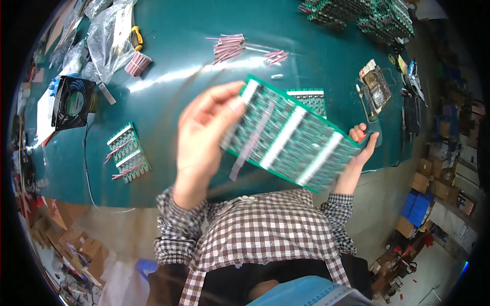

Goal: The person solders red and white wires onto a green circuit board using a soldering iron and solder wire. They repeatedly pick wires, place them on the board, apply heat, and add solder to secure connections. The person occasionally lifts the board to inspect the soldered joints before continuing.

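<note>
I hold a large green circuit board panel [288, 135] with white strips across it, tilted above the teal table [173, 97]. My left hand [204, 135] grips its left edge with fingers spread over the top corner. My right hand [360, 148] supports the panel's right end from underneath, fingers curled at the edge. A pale pink strip [244, 155] hangs from the panel's underside. A smaller green board [310, 99] lies on the table just beyond the panel.
Two small green boards with pink wires [127, 153] lie at the left. Pink tube pieces [229, 46] are scattered at the back. A black fan [74, 102], plastic bags [109, 41], stacked green boards [362, 15] and tools [375, 86] ring the table.
</note>
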### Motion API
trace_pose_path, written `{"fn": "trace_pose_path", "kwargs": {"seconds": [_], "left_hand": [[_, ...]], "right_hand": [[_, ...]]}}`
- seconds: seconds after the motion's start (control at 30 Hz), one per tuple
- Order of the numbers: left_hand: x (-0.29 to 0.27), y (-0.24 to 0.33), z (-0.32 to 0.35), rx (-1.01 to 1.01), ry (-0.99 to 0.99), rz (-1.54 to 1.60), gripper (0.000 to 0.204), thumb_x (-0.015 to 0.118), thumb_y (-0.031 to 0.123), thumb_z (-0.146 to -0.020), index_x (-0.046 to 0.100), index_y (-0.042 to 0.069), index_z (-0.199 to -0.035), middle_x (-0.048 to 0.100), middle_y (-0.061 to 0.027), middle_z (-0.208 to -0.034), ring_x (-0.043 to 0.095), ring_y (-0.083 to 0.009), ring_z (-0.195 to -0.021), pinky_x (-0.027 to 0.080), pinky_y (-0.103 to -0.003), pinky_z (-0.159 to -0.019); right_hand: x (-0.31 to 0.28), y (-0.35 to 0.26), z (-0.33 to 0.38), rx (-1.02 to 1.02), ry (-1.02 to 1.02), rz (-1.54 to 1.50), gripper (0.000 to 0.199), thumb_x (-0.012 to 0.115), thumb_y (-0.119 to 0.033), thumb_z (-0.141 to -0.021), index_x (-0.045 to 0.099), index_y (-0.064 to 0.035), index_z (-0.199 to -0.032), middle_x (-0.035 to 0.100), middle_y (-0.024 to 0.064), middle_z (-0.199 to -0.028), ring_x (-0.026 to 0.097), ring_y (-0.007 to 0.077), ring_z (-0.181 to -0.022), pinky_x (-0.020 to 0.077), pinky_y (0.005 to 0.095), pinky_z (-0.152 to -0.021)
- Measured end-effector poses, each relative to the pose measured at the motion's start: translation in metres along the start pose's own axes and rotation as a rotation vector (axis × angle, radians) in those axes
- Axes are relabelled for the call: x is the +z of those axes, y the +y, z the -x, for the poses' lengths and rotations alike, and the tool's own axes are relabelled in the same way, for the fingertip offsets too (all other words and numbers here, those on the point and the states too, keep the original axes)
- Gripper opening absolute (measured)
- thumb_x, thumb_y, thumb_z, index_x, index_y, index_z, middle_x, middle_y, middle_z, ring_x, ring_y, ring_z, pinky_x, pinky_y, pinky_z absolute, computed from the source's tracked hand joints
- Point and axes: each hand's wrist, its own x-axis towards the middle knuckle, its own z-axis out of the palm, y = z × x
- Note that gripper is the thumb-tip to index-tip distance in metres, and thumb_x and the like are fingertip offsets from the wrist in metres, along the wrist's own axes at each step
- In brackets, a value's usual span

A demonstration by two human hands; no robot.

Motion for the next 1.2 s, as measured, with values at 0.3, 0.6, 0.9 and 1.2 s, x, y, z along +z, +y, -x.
{"fn": "trace_pose_path", "kwargs": {"seconds": [0.3, 0.6, 0.9, 1.2], "left_hand": [[-0.049, -0.038, -0.078, -0.255, -0.353, -0.537, 0.029, 0.062, 0.015, -0.084, 0.061, -0.002, -0.108, 0.065, -0.0046, -0.094, 0.060, -0.0091, -0.084, 0.046, -0.022, -0.077], [0.006, -0.075, -0.070, 0.488, -0.160, -1.159, 0.016, 0.065, 0.014, -0.079, 0.066, 0.006, -0.093, 0.066, -0.0095, -0.087, 0.063, -0.0262, -0.082, 0.049, -0.034, -0.071], [0.028, -0.081, -0.043, 0.618, -0.131, -1.279, 0.020, 0.066, 0.010, -0.076, 0.062, 0.005, -0.095, 0.059, -0.0067, -0.099, 0.056, -0.0267, -0.092, 0.044, -0.038, -0.079], [0.038, -0.078, -0.052, 0.581, -0.174, -1.228, 0.023, 0.065, 0.006, -0.075, 0.060, 0.004, -0.097, 0.061, -0.0087, -0.096, 0.056, -0.0278, -0.093, 0.044, -0.038, -0.079]], "right_hand": [[-0.002, 0.005, -0.003, 0.023, -0.089, -0.031, 0.046, 0.056, -0.047, -0.088, 0.047, -0.0032, -0.099, 0.047, 0.0017, -0.077, 0.046, 0.0116, -0.068, 0.0457, 0.0232, -0.057], [0.001, 0.009, -0.001, 0.028, -0.022, 0.051, 0.045, 0.055, -0.048, -0.088, 0.048, -0.0048, -0.098, 0.049, 0.0006, -0.077, 0.046, 0.0116, -0.068, 0.0437, 0.0241, -0.057], [0.022, 0.009, 0.003, 0.058, 0.144, 0.181, 0.044, 0.053, -0.047, -0.089, 0.052, -0.0040, -0.097, 0.056, 0.0020, -0.078, 0.057, 0.0151, -0.074, 0.0471, 0.0296, -0.067], [0.052, 0.039, 0.001, 0.052, 0.011, 0.213, 0.037, 0.047, -0.038, -0.093, 0.051, -0.0015, -0.098, 0.056, 0.0044, -0.078, 0.061, 0.0193, -0.080, 0.0208, 0.0491, -0.111]]}}
